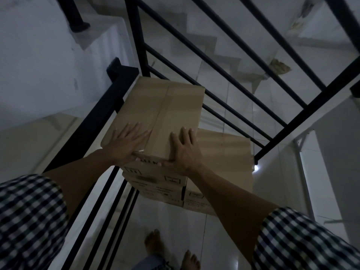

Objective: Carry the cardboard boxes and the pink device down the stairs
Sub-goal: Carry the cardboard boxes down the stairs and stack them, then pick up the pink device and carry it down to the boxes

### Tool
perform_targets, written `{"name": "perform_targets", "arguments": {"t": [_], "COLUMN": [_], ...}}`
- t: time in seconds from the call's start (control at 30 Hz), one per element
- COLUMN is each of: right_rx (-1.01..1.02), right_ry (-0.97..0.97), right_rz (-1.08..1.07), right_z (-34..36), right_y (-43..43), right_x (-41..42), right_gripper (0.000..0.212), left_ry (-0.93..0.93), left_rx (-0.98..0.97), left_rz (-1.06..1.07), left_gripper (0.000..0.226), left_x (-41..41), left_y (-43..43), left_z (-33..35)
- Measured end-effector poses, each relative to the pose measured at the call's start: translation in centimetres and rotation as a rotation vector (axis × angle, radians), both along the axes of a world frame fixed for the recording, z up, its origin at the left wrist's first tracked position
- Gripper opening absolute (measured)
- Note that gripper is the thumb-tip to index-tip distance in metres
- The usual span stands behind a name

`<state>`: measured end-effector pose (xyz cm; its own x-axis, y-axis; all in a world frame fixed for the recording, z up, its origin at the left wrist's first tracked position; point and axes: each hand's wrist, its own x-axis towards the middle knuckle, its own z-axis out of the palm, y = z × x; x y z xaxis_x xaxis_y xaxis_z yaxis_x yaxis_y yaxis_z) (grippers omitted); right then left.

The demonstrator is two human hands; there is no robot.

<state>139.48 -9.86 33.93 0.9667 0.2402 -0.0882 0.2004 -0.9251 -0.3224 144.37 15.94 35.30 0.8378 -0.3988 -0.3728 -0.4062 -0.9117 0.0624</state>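
A stack of brown cardboard boxes stands on the tiled landing by the railing corner. The top box (161, 112) is sealed with tape along its middle. My left hand (126, 145) lies flat on its near left part, fingers spread, thumb hooked over the near edge. My right hand (185, 151) presses on the near right part, thumb also on the near edge. A lower box (226, 160) sticks out to the right beneath it. More boxes (161, 188) with printed labels sit under the top one. No pink device is visible.
A black metal railing (214, 61) runs behind and left of the boxes, with white stairs (204, 47) descending beyond it. A white wall (335, 152) stands at the right. My bare feet (155, 244) are on the glossy tile floor (171, 221).
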Motion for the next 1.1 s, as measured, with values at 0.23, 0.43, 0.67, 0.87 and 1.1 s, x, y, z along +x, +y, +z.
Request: {"name": "perform_targets", "arguments": {"t": [0.23, 0.43, 0.67, 0.87, 1.1], "right_rx": [-0.006, 0.075, 0.066, 0.021, -0.048], "right_ry": [0.010, 0.029, -0.076, -0.085, -0.044], "right_rz": [-0.009, -0.094, -0.481, -0.989, -1.561], "right_z": [-0.1, 1.9, 2.8, 2.7, 2.7], "right_y": [0.2, -0.1, -5.9, -11.0, -10.0], "right_x": [-0.4, -1.7, -9.0, -24.7, -50.1], "right_gripper": [0.118, 0.114, 0.114, 0.119, 0.117], "left_ry": [-0.025, -0.059, -0.164, -0.151, -0.159], "left_rx": [-0.001, -0.060, -0.082, -0.125, -0.181], "left_rz": [0.004, -0.063, -0.269, -0.689, -1.209], "left_gripper": [0.117, 0.096, 0.103, 0.098, 0.087], "left_x": [-0.2, -0.9, -3.7, -12.5, -33.0], "left_y": [0.1, -3.0, -13.4, -24.0, -34.0], "left_z": [-0.1, 1.2, 2.7, 2.4, 2.5]}}
